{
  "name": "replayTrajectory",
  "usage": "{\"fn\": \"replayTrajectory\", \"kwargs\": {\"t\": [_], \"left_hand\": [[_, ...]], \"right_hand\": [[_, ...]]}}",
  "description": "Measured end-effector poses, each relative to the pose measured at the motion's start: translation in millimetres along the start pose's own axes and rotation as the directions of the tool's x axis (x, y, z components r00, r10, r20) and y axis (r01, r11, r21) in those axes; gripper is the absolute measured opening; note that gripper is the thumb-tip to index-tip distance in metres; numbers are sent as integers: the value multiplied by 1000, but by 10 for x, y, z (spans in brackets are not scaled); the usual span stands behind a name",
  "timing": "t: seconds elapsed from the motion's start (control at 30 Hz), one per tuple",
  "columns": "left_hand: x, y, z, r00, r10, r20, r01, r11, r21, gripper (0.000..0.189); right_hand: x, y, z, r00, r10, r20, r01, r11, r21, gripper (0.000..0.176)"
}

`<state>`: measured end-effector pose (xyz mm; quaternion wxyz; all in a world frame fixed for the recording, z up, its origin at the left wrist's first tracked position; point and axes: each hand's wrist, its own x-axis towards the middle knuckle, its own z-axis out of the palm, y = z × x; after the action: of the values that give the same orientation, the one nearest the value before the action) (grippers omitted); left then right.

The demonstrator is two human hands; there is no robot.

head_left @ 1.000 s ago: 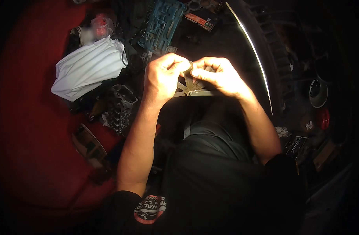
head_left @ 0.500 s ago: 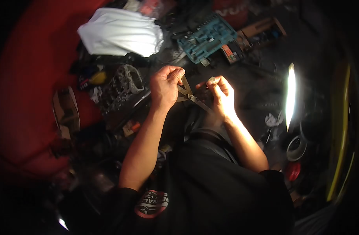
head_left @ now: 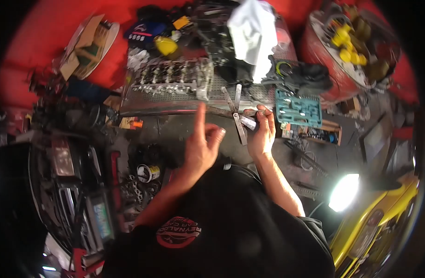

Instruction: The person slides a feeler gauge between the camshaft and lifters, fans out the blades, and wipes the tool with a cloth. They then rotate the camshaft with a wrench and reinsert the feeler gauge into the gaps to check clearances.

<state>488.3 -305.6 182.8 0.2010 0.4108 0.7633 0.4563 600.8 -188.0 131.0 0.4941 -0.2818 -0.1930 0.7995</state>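
My right hand pinches one blade of a fanned-out set of thin metal blades, which look like feeler gauges joined at a pivot. The blades spread in several directions between my two hands. My left hand is off the set, to its lower left, with the index finger stretched up and the thumb apart; nothing shows in it. Beyond my hands, a metal cylinder head lies on a perforated metal work surface.
A white cloth lies at the back. A teal tool case stands right of my right hand, near a red drum holding yellow parts. A bright lamp is at lower right, a yellow car beside it. A black car is at left.
The view has swung, showing more of the work surface and both cars. My left hand has let go of the blades and its index finger is extended. My right hand now holds the set.
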Motion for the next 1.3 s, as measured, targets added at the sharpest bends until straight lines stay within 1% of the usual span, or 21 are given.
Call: {"fn": "replayTrajectory", "kwargs": {"t": [0.03,0.13,0.17,0.27,0.3,0.4,0.47,0.53,0.57,0.6,0.67,0.7,0.8,0.9,0.97,1.0,1.03,1.13,1.17,1.2,1.3], "left_hand": [[-18,-81,-36,1000,-13,16,15,994,-108,83],[115,-318,-183,998,-48,29,55,931,-362,87],[199,-415,-315,999,-35,8,36,961,-274,84],[412,-676,-698,984,-176,-9,151,870,-470,80],[456,-785,-784,982,-184,-37,143,860,-491,76],[564,-1144,-1033,980,-169,-108,109,898,-426,74],[622,-1324,-1156,975,-63,-212,9,969,-248,68],[713,-1289,-1345,945,146,-292,-174,982,-72,66],[718,-1269,-1476,985,67,-160,-89,988,-130,68],[756,-1331,-1531,992,91,-88,-104,983,-148,68],[827,-1475,-1584,989,138,58,-125,974,-189,68],[886,-1554,-1569,975,220,34,-211,961,-179,68],[1045,-1745,-1591,965,252,68,-236,955,-177,68],[1221,-1727,-1655,992,104,66,-101,994,-43,66],[1355,-1692,-1760,995,-50,86,33,982,189,64],[1430,-1688,-1817,988,-130,85,99,947,304,63],[1488,-1741,-1840,998,-56,23,43,917,396,63],[1663,-1734,-1883,977,-208,-50,208,870,447,63],[1713,-1817,-1857,981,-171,-96,196,862,467,65],[1767,-1866,-1867,982,-164,-98,191,862,469,65],[1943,-1977,-1944,986,-145,-81,166,852,496,68]], "right_hand": [[35,175,71,1000,8,24,-9,999,34,13],[19,621,410,995,53,85,-50,998,-32,13],[-1,757,515,987,78,137,-70,996,-60,11],[-38,1068,817,968,150,202,-120,981,-155,10],[-42,1129,913,963,197,187,-164,971,-176,8],[38,1503,991,958,161,236,-71,934,-349,7],[114,1591,1074,938,250,242,-133,900,-415,10],[222,1580,1177,907,370,204,-232,840,-491,15],[287,1594,1247,903,388,186,-233,804,-547,24],[371,1604,1360,891,417,177,-257,787,-561,25],[513,1699,1502,892,369,260,-128,760,-638,26],[611,1703,1535,847,443,292,-137,715,-686,23],[819,1803,1657,801,462,381,-32,667,-744,22],[1016,1972,1801,810,476,343,-44,632,-774,24],[1174,2097,1898,806,496,323,-44,593,-804,25],[1221,2166,1985,812,491,317,-63,613,-788,25],[1290,2246,2024,809,488,329,-42,606,-794,25],[1418,2444,2099,821,478,311,-36,587,-809,25],[1448,2510,2104,831,472,294,-39,577,-816,25],[1463,2569,2109,843,464,271,-47,565,-824,25],[1514,2677,2192,885,416,209,-103,613,-784,27]]}}
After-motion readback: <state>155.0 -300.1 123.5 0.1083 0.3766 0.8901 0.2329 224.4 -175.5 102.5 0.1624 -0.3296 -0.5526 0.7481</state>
